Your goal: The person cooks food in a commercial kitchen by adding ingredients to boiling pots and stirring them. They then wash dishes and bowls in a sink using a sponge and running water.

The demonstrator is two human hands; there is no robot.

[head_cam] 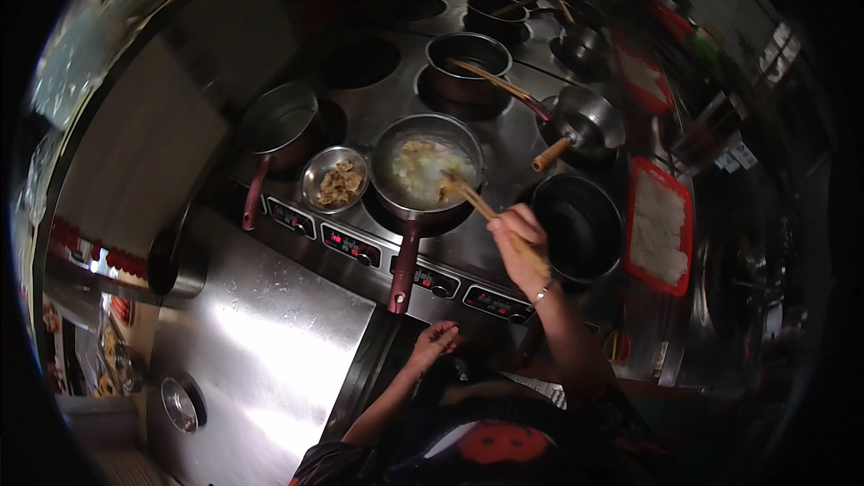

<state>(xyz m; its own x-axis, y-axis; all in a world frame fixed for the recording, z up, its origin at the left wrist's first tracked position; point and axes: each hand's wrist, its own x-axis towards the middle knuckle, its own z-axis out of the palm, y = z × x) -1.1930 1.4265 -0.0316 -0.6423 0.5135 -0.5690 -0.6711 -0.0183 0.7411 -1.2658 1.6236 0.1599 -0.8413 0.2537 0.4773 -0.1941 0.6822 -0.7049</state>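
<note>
My right hand point(520, 243) grips a pair of wooden chopsticks point(476, 199). Their tips dip into a saucepan point(480, 165) of pale, cloudy liquid with white and yellowish pieces of food point(425, 165) in it. The pan's dark red handle point(407, 263) points toward me over the cooktop's front edge. Just in front of my body, my left hand point(435, 344) hangs below that handle, fingers curled in with nothing visible in them. Left of the pan, touching or nearly so, a small metal bowl point(307, 182) holds brown, crinkled food pieces point(339, 183).
A second pan point(280, 118) stands at left, and an empty-looking dark pot point(577, 229) at right. Behind are a pot point(468, 50) with long chopsticks point(496, 79) across it and a ladle point(584, 125). Red trays point(634, 270) hold white contents. Control panels point(351, 244) line the front.
</note>
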